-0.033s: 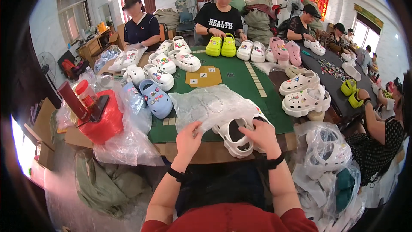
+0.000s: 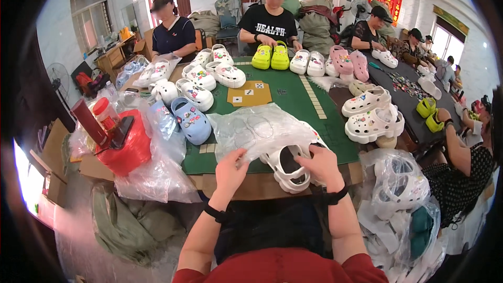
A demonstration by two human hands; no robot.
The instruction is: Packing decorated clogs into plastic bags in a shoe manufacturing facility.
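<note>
At the table's near edge lies a pair of white clogs (image 2: 292, 183), heel ends toward me, their front ends under a clear plastic bag (image 2: 257, 128). My left hand (image 2: 231, 172) pinches the bag's near edge between thumb and fingers. Gripping the clogs at their heel openings is my right hand (image 2: 324, 166), thumb over the inner side; its fingertips are partly hidden. A light-blue clog pair (image 2: 190, 120) with colourful charms stands left of the bag, part of it in plastic.
Charm-covered white clogs (image 2: 195, 94) line the table's left, with more white clogs (image 2: 373, 124) on the right. A red twine roll (image 2: 126, 149) carries a jar and a phone. Bagged clogs (image 2: 401, 183) sit at my right. Co-workers sit around the green table (image 2: 293, 94).
</note>
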